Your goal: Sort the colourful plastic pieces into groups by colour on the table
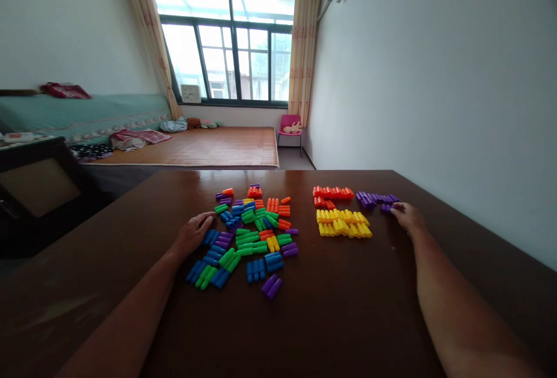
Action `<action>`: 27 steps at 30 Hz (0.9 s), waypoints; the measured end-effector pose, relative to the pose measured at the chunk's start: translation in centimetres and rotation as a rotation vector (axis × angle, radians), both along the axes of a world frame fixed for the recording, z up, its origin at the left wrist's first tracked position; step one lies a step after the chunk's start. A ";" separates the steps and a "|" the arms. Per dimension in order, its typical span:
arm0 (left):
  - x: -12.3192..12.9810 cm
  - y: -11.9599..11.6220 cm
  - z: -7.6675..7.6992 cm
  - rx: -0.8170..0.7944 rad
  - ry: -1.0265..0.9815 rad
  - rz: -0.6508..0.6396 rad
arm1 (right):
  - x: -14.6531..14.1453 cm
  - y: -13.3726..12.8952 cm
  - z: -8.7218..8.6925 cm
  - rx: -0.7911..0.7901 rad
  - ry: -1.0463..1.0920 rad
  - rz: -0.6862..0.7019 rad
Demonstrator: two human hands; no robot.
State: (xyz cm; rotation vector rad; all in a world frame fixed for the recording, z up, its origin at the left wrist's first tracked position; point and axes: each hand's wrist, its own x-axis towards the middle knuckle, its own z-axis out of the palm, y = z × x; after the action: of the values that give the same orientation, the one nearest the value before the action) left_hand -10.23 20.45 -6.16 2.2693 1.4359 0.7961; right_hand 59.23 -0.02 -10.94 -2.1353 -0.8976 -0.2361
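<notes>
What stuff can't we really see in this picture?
In the head view:
The left hand's palm: hidden by the hand itself.
How tightly the right hand holds the small purple block, if at all: too small to tell.
Anything under the mixed blocks: hidden by the blocks themselves.
The rest of the dark cabinet: cut off by the left edge.

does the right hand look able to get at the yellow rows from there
Probably yes: the yellow rows lie near the right hand, and only tabletop shows between them.
</notes>
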 end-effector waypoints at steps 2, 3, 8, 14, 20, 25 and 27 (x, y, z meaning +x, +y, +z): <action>-0.1 0.2 0.0 0.005 0.003 0.006 | -0.3 0.5 0.2 -0.055 -0.006 -0.003; -0.1 0.3 0.0 0.006 0.006 0.009 | -0.5 0.7 0.3 -0.069 0.008 0.002; -0.1 0.3 0.2 -0.006 0.017 0.013 | -1.4 0.9 0.9 -0.081 -0.032 0.011; -0.2 0.5 0.1 0.004 0.011 0.002 | -2.4 1.2 1.1 -0.085 -0.091 0.047; -0.1 0.3 0.1 0.010 0.021 0.002 | -3.5 1.5 3.0 0.097 -0.158 -0.050; 0.2 0.0 0.0 0.032 0.008 -0.008 | -12.3 3.7 8.7 0.275 -0.258 0.227; 0.3 -0.1 0.0 0.044 0.001 -0.008 | -18.4 4.4 10.6 0.215 -0.248 0.471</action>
State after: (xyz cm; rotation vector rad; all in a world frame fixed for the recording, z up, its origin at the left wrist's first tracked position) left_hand -9.92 20.35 -6.18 2.3068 1.4227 0.8315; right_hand 40.87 4.37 -0.30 -1.6645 -1.4205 -0.3424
